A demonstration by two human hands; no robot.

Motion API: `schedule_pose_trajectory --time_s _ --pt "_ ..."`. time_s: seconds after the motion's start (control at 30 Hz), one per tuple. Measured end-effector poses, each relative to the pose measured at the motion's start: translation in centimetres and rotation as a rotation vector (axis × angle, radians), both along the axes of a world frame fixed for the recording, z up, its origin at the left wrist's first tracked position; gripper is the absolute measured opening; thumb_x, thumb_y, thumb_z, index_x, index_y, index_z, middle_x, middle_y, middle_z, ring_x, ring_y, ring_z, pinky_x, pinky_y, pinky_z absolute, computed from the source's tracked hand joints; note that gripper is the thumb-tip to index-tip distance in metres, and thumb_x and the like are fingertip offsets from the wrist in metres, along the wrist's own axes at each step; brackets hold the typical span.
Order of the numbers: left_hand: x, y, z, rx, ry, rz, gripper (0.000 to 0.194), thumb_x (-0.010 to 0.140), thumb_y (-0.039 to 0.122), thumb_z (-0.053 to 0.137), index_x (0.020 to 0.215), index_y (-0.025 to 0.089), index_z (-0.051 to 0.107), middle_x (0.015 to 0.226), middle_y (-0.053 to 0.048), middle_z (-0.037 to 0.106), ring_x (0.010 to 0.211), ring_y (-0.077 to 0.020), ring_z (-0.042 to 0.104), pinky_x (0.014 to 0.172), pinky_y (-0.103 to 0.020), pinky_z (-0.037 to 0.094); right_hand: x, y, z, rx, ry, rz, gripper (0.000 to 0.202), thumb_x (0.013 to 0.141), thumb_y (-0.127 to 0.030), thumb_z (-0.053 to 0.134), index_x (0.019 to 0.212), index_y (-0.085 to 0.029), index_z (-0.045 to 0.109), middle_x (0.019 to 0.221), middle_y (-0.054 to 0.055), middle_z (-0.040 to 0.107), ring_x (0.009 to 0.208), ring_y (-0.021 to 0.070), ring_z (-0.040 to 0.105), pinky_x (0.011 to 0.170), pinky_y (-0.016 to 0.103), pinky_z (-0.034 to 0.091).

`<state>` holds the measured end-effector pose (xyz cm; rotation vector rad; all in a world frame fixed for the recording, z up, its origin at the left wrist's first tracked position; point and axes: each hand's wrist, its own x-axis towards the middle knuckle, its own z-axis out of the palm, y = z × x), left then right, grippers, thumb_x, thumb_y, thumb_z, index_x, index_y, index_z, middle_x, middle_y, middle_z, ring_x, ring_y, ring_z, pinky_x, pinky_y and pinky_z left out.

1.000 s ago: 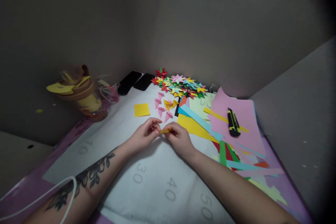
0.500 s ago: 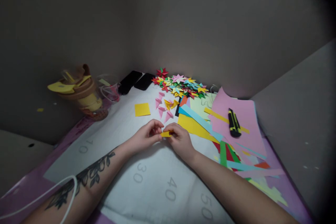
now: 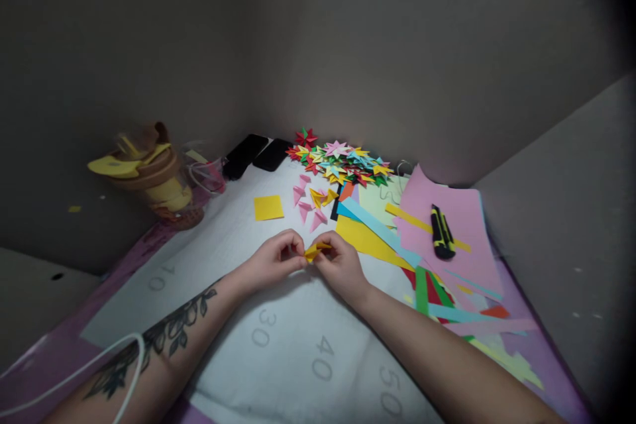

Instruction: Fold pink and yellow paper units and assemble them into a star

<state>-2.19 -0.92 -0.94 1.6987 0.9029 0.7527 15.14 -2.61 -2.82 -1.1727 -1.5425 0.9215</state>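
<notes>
Between my two hands is a small folded yellow paper (image 3: 316, 251). My left hand (image 3: 282, 256) pinches its left end with thumb and fingertips, and my right hand (image 3: 340, 264) grips its right side. Just beyond my fingers lie several folded pink pieces (image 3: 305, 211) and folded yellow pieces (image 3: 322, 197). A flat yellow square (image 3: 269, 207) rests on the white sheet (image 3: 223, 225), beyond my left hand. Paper stars in many colours (image 3: 342, 159) are heaped at the back.
To the right are paper strips (image 3: 422, 291), a yellow sheet (image 3: 370, 242), pink paper (image 3: 467, 225) and a black-yellow cutter (image 3: 442, 232). Back left stand a lidded cup (image 3: 166, 189) and two dark phones (image 3: 271, 154). A white cable (image 3: 139, 371) crosses my left forearm.
The yellow paper between my fingertips has tilted and its folds show more open. My left fingers have shifted slightly; both hands remain in nearly the same place.
</notes>
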Motion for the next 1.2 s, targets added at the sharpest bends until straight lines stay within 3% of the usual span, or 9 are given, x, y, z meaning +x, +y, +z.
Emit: schedule_pose_trajectory --time_s 0.33,0.53,0.7,0.87,0.97,1.2 --pt "-0.06 0.57 -0.11 0.070 -0.001 0.096 0.009 0.079 0.023 0.059 0.079 0.016 0.064 0.085 -0.004 0.063 0.078 -0.0142 0.056 0.072 -0.026 0.043 -0.24 0.42 -0.04 -0.082 0.173 -0.083 0.011 0.072 -0.022 0.059 0.076 -0.021 0.050 0.070 -0.003 0.052 0.063 0.0124 0.050 0.057 0.023 0.042" --pt "0.15 0.52 -0.78 -0.073 -0.105 0.179 0.014 0.073 0.023 0.065 0.077 0.016 0.054 0.075 0.001 0.059 0.063 -0.0091 0.053 0.058 -0.021 0.041 -0.40 0.24 -0.33 -0.072 0.155 -0.037 0.009 0.072 -0.021 0.058 0.076 -0.021 0.051 0.070 -0.003 0.053 0.064 0.0130 0.051 0.060 0.024 0.042" --pt "0.20 0.38 -0.45 0.049 -0.031 0.178 0.002 0.074 0.017 0.060 0.075 0.015 0.061 0.076 -0.001 0.063 0.068 -0.0113 0.057 0.063 -0.023 0.044 -0.51 0.42 -0.11 -0.104 0.212 -0.050 0.012 0.070 -0.021 0.059 0.076 -0.021 0.049 0.070 -0.003 0.052 0.064 0.0125 0.050 0.058 0.023 0.041" --pt "0.27 0.32 0.01 0.221 0.027 0.177 0.010 0.077 0.019 0.058 0.079 0.017 0.068 0.085 -0.005 0.069 0.079 -0.0153 0.062 0.069 -0.025 0.047 -0.47 0.71 0.25 -0.164 0.281 -0.076 0.017 0.068 -0.026 0.063 0.075 -0.021 0.048 0.069 -0.003 0.051 0.061 0.0121 0.049 0.056 0.023 0.041" --pt "0.30 0.23 -0.16 0.230 0.060 0.191 0.011 0.076 0.025 0.063 0.082 0.017 0.067 0.088 -0.006 0.069 0.079 -0.0156 0.062 0.062 -0.023 0.047 -0.44 0.73 0.24 -0.175 0.308 -0.077 0.020 0.068 -0.028 0.065 0.076 -0.021 0.048 0.070 -0.003 0.052 0.061 0.0121 0.049 0.057 0.023 0.041" --pt "0.32 0.22 -0.74 0.177 0.112 0.264 0.009 0.076 0.023 0.061 0.077 0.016 0.066 0.076 -0.002 0.069 0.069 -0.0133 0.061 0.063 -0.023 0.048 -0.54 0.69 0.28 -0.193 0.337 -0.049 0.020 0.068 -0.028 0.065 0.076 -0.021 0.048 0.070 -0.004 0.051 0.059 0.0114 0.048 0.054 0.023 0.040"
